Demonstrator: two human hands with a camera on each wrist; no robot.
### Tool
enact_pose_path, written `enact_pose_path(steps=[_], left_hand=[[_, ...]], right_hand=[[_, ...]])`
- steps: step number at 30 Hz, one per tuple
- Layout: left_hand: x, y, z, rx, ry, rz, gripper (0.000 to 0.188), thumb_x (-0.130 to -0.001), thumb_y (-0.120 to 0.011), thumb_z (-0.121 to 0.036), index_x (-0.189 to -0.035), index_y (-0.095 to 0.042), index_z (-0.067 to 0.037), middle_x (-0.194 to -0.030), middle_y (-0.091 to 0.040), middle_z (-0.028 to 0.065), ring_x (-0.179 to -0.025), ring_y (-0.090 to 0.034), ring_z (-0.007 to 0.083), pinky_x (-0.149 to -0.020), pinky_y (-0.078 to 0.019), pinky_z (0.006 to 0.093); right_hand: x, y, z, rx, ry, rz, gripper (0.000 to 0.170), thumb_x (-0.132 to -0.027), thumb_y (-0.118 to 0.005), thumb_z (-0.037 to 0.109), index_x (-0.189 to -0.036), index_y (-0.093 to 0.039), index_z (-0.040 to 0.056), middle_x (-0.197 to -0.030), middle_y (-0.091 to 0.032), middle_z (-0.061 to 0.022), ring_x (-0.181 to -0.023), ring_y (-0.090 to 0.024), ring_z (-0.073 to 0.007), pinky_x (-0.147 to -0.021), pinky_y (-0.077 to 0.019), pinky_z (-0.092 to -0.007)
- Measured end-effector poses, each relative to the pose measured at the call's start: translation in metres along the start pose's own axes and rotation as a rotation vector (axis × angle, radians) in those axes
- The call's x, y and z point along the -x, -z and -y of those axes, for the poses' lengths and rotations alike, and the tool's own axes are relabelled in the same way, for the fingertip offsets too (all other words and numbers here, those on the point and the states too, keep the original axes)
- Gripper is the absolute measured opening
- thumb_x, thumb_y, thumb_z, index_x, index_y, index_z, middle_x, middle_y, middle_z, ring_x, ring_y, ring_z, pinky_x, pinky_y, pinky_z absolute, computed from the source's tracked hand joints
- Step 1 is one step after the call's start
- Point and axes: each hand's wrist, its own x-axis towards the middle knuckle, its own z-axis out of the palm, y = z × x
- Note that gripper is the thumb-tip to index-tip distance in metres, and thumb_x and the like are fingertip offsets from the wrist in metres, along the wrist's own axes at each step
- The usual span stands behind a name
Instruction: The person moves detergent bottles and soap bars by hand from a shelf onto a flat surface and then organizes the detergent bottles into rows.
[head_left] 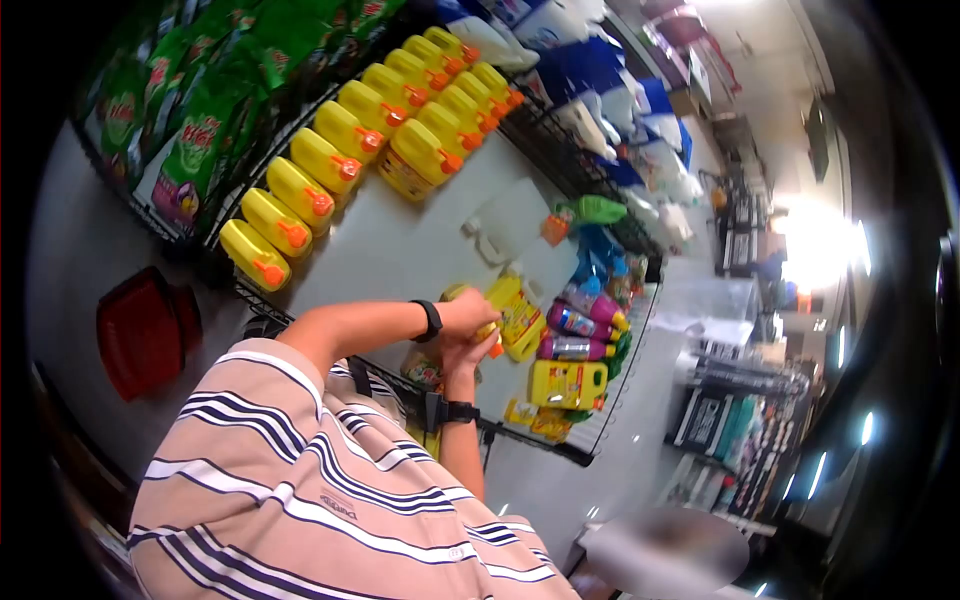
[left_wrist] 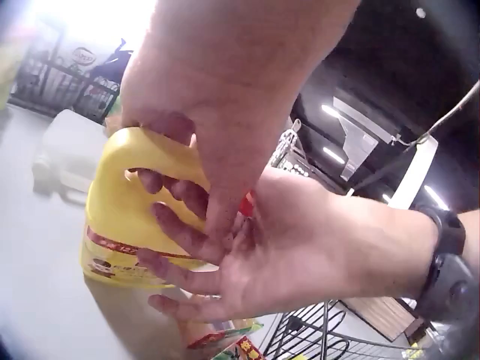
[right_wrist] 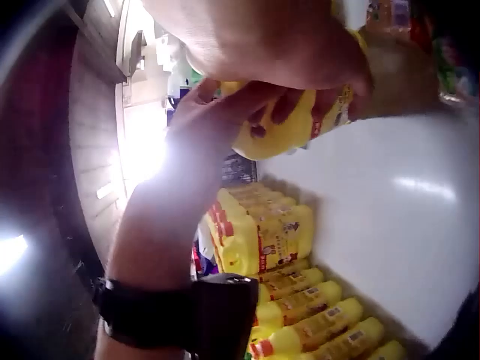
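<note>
My left hand (head_left: pixel 470 312) grips a yellow detergent jug (left_wrist: pixel 116 187) by its handle, the fingers curled through the opening. My right hand (left_wrist: pixel 274 259) comes in from the side, palm turned towards the left wrist camera and fingers loosely bent across the jug. Between the two hands the jug's red-orange cap (left_wrist: pixel 248 203) shows, mostly hidden at the base of the right thumb. Just past the hands in the head view stand another yellow jug (head_left: pixel 520 322) and a translucent white jug (head_left: pixel 505 215).
Rows of yellow jugs (head_left: pixel 345 130) with orange caps line one side of the white shelf (head_left: pixel 375 245). Purple bottles (head_left: pixel 578 347) and a yellow flat-sided jug (head_left: pixel 562 384) sit near the wire edge. Green bags (head_left: pixel 200 150) fill a neighbouring rack; a red stool (head_left: pixel 145 335) stands on the floor.
</note>
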Motion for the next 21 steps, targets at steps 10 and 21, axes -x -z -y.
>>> enact_pose_path(steps=[10, 21], left_hand=[[0.044, 0.065, 0.068, -0.131, 0.206, 0.002, 0.034, -0.049, -0.079, -0.023, -0.078, -0.067, -0.01, -0.078, -0.065, 0.0084, -0.078, -0.063, 0.0256, -0.066, -0.0497, 0.0372], [0.1, 0.121, 0.139, -0.596, 0.231, -0.136, 0.009, -0.069, -0.061, -0.022, -0.075, -0.065, -0.017, -0.078, -0.059, 0.0009, -0.09, -0.054, 0.02, -0.081, -0.0407, 0.0359]], right_hand=[[-0.004, -0.015, 0.027, -0.304, -0.393, 0.002, 0.097, -0.077, -0.059, 0.054, -0.139, 0.001, 0.0109, -0.141, -0.009, -0.0246, -0.128, -0.022, -0.0428, -0.104, -0.0234, -0.0555], [-0.091, -0.142, -0.11, -0.245, -0.394, 0.27, 0.044, -0.084, -0.042, 0.032, -0.121, -0.048, 0.01, -0.124, -0.05, -0.0112, -0.116, -0.045, -0.0303, -0.102, -0.0304, -0.048]])
